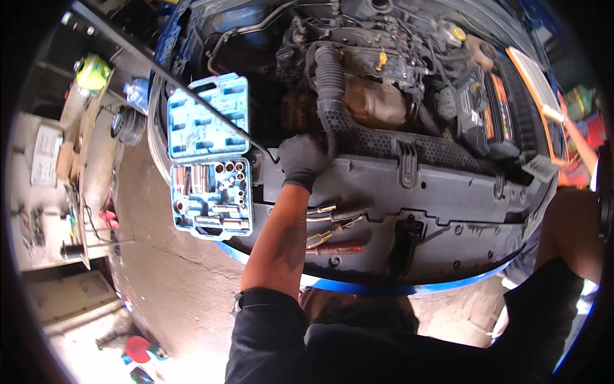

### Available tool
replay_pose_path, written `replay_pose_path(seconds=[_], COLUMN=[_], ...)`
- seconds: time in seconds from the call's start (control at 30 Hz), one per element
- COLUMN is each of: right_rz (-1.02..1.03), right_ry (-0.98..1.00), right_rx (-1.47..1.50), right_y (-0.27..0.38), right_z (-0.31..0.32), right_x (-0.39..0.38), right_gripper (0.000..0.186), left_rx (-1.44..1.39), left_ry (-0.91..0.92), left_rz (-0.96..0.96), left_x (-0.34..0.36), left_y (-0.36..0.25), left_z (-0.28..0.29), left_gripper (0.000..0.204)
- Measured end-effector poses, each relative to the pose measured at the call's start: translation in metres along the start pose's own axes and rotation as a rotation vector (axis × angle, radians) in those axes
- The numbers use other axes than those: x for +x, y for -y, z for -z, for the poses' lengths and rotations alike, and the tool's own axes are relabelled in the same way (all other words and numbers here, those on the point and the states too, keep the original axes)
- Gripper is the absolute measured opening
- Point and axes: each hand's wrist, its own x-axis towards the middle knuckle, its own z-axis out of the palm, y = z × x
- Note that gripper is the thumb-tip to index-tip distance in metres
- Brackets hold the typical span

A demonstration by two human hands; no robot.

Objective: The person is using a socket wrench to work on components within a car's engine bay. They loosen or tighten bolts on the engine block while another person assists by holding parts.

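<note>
Setup looks done, prop rod (pixel 211 108) up, socket case (pixel 208 126) open at front panel's (pixel 371 185) left end; left hand (pixel 302 157) curled at rear edge, grip unclear, right hand unseen; remainder can't tell.

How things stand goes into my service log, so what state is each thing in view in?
Left hand: dark-gloved; its grip cannot be made out.
Long dark rod: slanted, lower end beside the left hand.
Blue socket case: open, with sockets inside.
Engine: exposed.
Corrugated hose: joined to the honeycomb-patterned duct.
Red-handled tool: lying on the black front panel.
Orange-framed panel: tilted, at the picture's right side.
</note>
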Motion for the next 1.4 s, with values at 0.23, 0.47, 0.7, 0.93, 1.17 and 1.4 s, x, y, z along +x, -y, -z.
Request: replay_pose_path(seconds=[0.23, 0.47, 0.7, 0.93, 1.17, 1.4], right_rz=[0.033, -0.106, -0.479, -0.966, -1.048, -1.219], right_ry=[0.086, -0.036, -0.446, -0.298, -0.147, -0.165], right_rx=[-0.074, -0.118, -0.208, 0.289, 0.109, 0.237], right_y=[-0.009, -0.037, -0.189, -0.107, -0.119, -0.146], right_z=[-0.001, 0.005, -0.152, -0.294, -0.324, -0.321], right_x=[-0.028, -0.005, 0.176, 0.289, 0.296, 0.309], right_gripper=[0.070, 0.064, 0.058, 0.045, 0.037, 0.036], left_rx=[-0.065, -0.087, -0.159, -0.158, -0.059, -0.188], left_ry=[-0.170, -0.101, -0.145, -0.162, -0.140, -0.084], left_rz=[-0.086, -0.064, -0.069, -0.105, -0.103, -0.106], left_x=[0.007, 0.002, -0.002, 0.001, -0.001, 0.002], left_y=[-0.009, -0.015, -0.005, -0.010, -0.007, -0.005], left_z=[0.002, 0.003, 0.009, 0.010, 0.010, 0.011], left_gripper=[0.049, 0.043, 0.033, 0.030, 0.042, 0.037])
